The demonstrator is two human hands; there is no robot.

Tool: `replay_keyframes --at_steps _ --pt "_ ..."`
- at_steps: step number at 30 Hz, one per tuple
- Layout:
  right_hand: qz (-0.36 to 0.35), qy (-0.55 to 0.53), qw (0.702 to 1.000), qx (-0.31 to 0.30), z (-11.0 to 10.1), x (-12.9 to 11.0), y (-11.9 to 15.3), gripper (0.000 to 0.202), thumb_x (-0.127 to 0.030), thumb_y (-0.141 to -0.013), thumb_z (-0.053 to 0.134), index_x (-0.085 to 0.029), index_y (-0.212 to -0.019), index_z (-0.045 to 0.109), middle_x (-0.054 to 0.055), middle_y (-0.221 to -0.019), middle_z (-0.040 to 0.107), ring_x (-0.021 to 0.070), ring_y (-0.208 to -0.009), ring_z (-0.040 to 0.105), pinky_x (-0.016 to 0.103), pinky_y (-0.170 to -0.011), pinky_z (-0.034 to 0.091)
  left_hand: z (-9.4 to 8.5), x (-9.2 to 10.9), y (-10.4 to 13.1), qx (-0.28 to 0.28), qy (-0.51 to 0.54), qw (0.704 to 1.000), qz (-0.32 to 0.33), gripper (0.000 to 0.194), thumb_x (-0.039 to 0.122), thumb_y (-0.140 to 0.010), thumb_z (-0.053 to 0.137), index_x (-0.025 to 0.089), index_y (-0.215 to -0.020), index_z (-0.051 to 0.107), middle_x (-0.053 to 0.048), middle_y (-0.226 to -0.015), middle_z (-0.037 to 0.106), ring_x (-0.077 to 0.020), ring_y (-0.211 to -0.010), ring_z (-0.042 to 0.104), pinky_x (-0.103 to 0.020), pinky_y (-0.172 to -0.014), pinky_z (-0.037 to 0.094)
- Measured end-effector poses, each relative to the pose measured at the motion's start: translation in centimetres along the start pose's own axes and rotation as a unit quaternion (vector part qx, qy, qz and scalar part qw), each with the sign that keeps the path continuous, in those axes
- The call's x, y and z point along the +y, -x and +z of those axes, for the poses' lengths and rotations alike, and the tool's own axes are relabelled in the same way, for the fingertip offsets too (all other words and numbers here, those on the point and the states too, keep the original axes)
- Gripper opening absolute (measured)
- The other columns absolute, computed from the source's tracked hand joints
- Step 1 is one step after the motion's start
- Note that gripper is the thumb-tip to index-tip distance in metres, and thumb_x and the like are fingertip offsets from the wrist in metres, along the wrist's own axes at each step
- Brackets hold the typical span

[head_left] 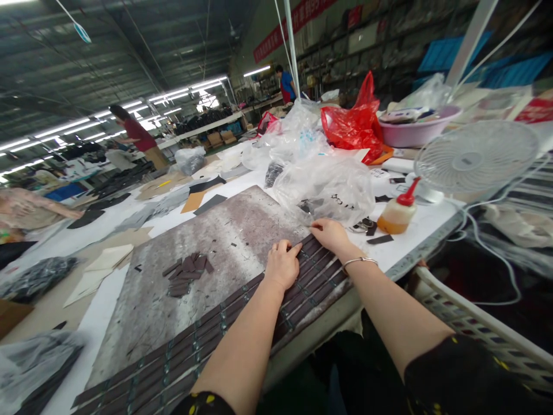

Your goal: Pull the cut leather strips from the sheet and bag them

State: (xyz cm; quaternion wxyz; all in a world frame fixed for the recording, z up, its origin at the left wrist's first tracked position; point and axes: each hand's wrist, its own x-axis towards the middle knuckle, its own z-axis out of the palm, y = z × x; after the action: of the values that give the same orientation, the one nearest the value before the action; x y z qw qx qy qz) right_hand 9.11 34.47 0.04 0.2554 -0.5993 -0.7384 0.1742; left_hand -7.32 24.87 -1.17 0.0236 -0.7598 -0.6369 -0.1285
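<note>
Long dark brown strips [207, 328] lie side by side along the near edge of a worn, stained board [242, 222], with shiny dabs across them at intervals. My left hand [283, 265] rests at the strips' far border, fingers bent and thumb reaching right; anything under its fingertips is hidden. By the strips' right end, my right hand [332, 235] has thumb and forefinger pinched together, and what lies between them is too small to make out. A loose pile of short dark pieces [188, 274] sits on the board left of my hands.
To the right stand a squeeze bottle with a red cap [397, 213] and a white fan [473, 158]. Clear plastic bags [324, 184], a red bag [354, 121] and a purple basin [421, 127] lie behind. A white basket [479, 323] stands below the table edge. Other people are farther off.
</note>
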Motion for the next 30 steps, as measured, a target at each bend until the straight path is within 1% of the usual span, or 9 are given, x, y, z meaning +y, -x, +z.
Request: replay_keyframes --at_steps 4,8,10,12,14,16,19,21,30 --pt "-0.022 -0.014 0.999 0.025 0.3 1.1 -1.4 0.051 -0.032 -0.076 0.059 -0.018 -0.125 0.053 0.008 -0.117 0.062 0.0219 -0.099 0.06 0.032 -0.087 0.045 0.1 0.0 0.1 0.005 0.007 1.0 0.002 0.044 0.02 -0.084 0.042 0.033 -0.125 0.054 -0.005 -0.111 0.045 -0.0222 -0.099 0.041 -0.037 -0.09 0.039" --pt "-0.015 -0.006 0.999 0.036 0.5 1.7 -3.1 0.06 -0.031 -0.077 0.058 -0.014 -0.133 0.044 0.013 -0.126 0.055 0.0256 -0.107 0.056 0.036 -0.093 0.044 0.1 -0.1 0.1 0.009 0.013 1.0 0.003 0.043 0.02 -0.085 0.042 0.032 -0.124 0.054 -0.005 -0.11 0.045 -0.0222 -0.1 0.04 -0.037 -0.091 0.039" --pt "-0.048 -0.003 0.999 0.018 0.4 2.0 -3.6 0.057 -0.034 -0.077 0.059 -0.013 -0.13 0.049 0.014 -0.127 0.053 0.026 -0.112 0.053 0.036 -0.096 0.042 0.1 -0.1 0.1 0.011 0.014 1.0 0.002 0.043 0.02 -0.085 0.043 0.032 -0.125 0.054 -0.005 -0.11 0.045 -0.0227 -0.099 0.04 -0.038 -0.09 0.039" --pt "-0.107 -0.003 0.994 -0.007 0.1 2.5 -3.6 0.049 -0.037 -0.076 0.061 -0.016 -0.12 0.059 0.012 -0.126 0.054 0.0253 -0.114 0.051 0.034 -0.098 0.039 0.2 0.0 0.2 0.013 0.016 1.0 0.0 0.043 0.02 -0.084 0.043 0.032 -0.125 0.054 -0.005 -0.11 0.045 -0.0229 -0.099 0.04 -0.038 -0.089 0.039" --pt "-0.149 -0.007 0.988 -0.035 -0.1 3.1 -3.1 0.038 -0.04 -0.075 0.063 -0.019 -0.107 0.068 0.009 -0.117 0.06 0.0238 -0.107 0.054 0.032 -0.095 0.041 0.2 0.0 0.2 0.016 0.021 1.0 -0.002 0.043 0.02 -0.084 0.043 0.032 -0.124 0.054 -0.005 -0.109 0.045 -0.0227 -0.099 0.04 -0.038 -0.089 0.039" --pt "-0.161 -0.012 0.985 -0.068 -0.4 3.5 -2.5 0.033 -0.042 -0.075 0.063 -0.022 -0.1 0.07 0.005 -0.102 0.065 0.0212 -0.093 0.059 0.03 -0.084 0.046 0.2 0.0 0.2 0.016 0.024 1.0 -0.003 0.043 0.02 -0.084 0.044 0.033 -0.124 0.055 -0.005 -0.109 0.045 -0.0224 -0.099 0.04 -0.038 -0.089 0.039" --pt "-0.136 -0.01 0.985 -0.106 -0.5 3.6 -1.8 0.032 -0.04 -0.076 0.06 -0.022 -0.101 0.07 0.002 -0.087 0.068 0.0179 -0.077 0.061 0.027 -0.07 0.047 0.1 0.0 0.2 0.017 0.027 0.999 -0.005 0.043 0.02 -0.084 0.043 0.033 -0.124 0.054 -0.005 -0.109 0.045 -0.0221 -0.099 0.04 -0.037 -0.089 0.039" --pt "-0.113 -0.006 0.987 -0.112 -0.6 3.3 -1.7 0.032 -0.039 -0.076 0.06 -0.022 -0.102 0.07 0.001 -0.082 0.069 0.0169 -0.073 0.061 0.026 -0.067 0.046 0.0 0.1 0.3 0.015 0.026 1.0 -0.007 0.043 0.02 -0.084 0.043 0.033 -0.124 0.054 -0.005 -0.109 0.045 -0.022 -0.099 0.04 -0.037 -0.089 0.039" --pt "-0.025 -0.002 0.994 -0.107 -0.5 2.0 -2.0 0.024 -0.032 -0.072 0.063 -0.023 -0.092 0.073 -0.001 -0.085 0.071 0.017 -0.079 0.064 0.023 -0.068 0.046 -0.3 0.3 0.3 0.002 0.025 1.0 -0.016 0.045 0.018 -0.084 0.043 0.034 -0.125 0.054 -0.005 -0.111 0.045 -0.022 -0.1 0.04 -0.037 -0.091 0.039"
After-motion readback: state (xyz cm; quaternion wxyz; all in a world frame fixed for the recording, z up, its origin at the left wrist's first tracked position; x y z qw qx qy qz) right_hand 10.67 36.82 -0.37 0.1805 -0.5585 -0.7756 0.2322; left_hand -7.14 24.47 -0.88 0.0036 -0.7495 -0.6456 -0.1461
